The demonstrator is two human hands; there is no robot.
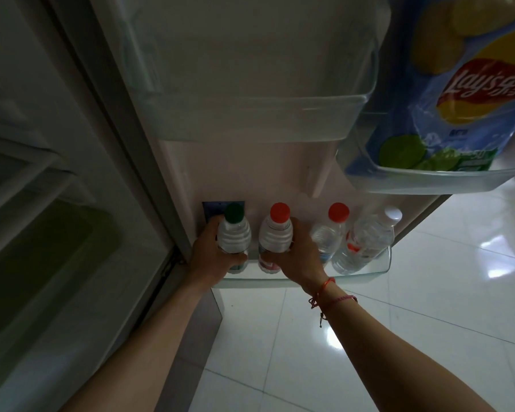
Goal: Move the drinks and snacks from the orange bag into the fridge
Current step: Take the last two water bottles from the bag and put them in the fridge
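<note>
I look down the inside of the open fridge door. My left hand [210, 257] grips a clear bottle with a green cap [234, 233], standing in the bottom door shelf [366, 272]. My right hand [299, 257] grips a red-capped bottle [275, 233] right beside it. Further right in the same shelf stand another red-capped bottle [332, 227] and a tilted white-capped bottle [366, 239]. A blue bag of Lay's crisps [458, 93] sits in a door shelf at the upper right. The orange bag is out of view.
A clear door bin [250, 114] hangs above the bottles with nothing visible in it. The fridge interior with a greenish drawer [42, 263] lies to the left. Glossy white floor tiles [399, 337] spread below and to the right.
</note>
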